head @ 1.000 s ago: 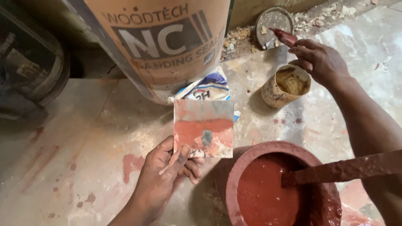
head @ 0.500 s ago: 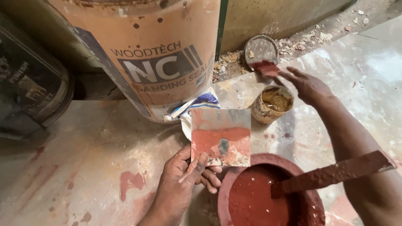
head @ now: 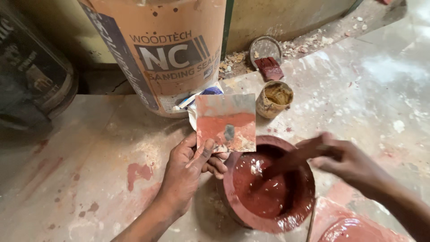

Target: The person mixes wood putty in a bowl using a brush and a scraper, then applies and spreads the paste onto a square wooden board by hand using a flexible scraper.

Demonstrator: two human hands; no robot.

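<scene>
- The square metal plate point(head: 226, 122), smeared with red paste, stands upright just behind the red bowl point(head: 237, 204), overlapping its far rim.
- The left hand point(head: 190, 168) grasps the plate at its lower left corner, thumb pressed on the front face, fingers curled behind.
- The right hand point(head: 351, 163), blurred, grips a flat stirring stick point(head: 286, 163) whose tip dips into the red liquid in the bowl.
- A small tin point(head: 274, 99) of tan paste sits behind the bowl, just right of the plate.
- A red-stained brush point(head: 269, 68) and a round lid point(head: 264, 46) lie behind the tin.
- A large printed drum point(head: 165, 49) stands behind the bowl, to the left.
- All rest on a paint-stained surface point(head: 89, 148).
</scene>
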